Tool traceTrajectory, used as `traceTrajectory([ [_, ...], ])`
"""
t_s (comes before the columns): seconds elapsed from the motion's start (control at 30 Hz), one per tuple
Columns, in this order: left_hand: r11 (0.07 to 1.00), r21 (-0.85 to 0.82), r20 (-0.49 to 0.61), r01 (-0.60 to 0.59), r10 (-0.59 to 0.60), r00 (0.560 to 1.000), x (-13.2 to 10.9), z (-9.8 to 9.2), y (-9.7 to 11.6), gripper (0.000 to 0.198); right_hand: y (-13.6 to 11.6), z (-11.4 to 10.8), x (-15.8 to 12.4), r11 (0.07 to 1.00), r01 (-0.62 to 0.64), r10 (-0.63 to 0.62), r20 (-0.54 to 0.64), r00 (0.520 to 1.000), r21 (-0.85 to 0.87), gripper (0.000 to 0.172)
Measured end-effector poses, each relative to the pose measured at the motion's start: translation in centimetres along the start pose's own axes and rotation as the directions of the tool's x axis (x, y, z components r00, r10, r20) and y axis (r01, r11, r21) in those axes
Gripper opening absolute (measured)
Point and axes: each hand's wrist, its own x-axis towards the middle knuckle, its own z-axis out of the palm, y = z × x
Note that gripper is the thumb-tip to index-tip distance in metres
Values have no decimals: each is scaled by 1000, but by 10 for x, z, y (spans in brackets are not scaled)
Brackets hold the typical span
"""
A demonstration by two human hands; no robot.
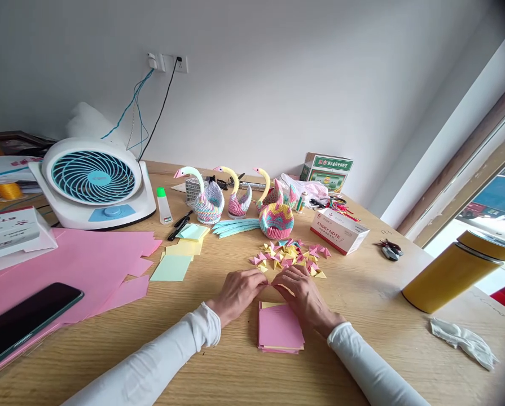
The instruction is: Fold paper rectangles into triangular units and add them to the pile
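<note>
My left hand (240, 294) and my right hand (305, 296) meet above the table's middle, fingers closed on a small pink paper piece (269, 285) that is mostly hidden between the fingertips. Just below them lies a stack of square paper (280, 328), pink on top with yellow showing at its edges. Beyond my fingers spreads a pile of folded pink, yellow and blue paper triangles (291, 255). Several folded-paper swans (210, 202) stand behind the pile, beside a multicoloured paper basket shape (276, 220).
A white fan (100, 180) stands at the left, with pink sheets (87, 268) and a black phone (27, 321) before it. At the right are a sticky note box (339, 230), scissors (390, 250), a yellow flask (457, 273) and a crumpled white cloth (464, 341).
</note>
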Motion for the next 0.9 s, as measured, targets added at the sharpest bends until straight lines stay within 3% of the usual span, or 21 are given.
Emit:
traceTrajectory([
  [0.27, 987, 103, 80, -127, 119, 990, 1, 9, -1, 34, 12, 3, -1, 999, 24, -22, 78, 997, -32, 18],
  [0.57, 945, 238, 159, -227, 193, 968, -8, 4, 0, 27, 13, -6, -7, 998, 27, -37, 198, 980, 56, 32],
  [0.7, 939, 243, 175, -242, 203, 963, -10, 3, 2, 27, 8, -15, -7, 999, -15, 3, 244, 970, 49, 33],
  [0.9, 938, 263, 195, -226, 177, 965, -11, 2, 10, 26, -11, -17, -10, 997, 4, 12, 224, 975, -72, 29],
])
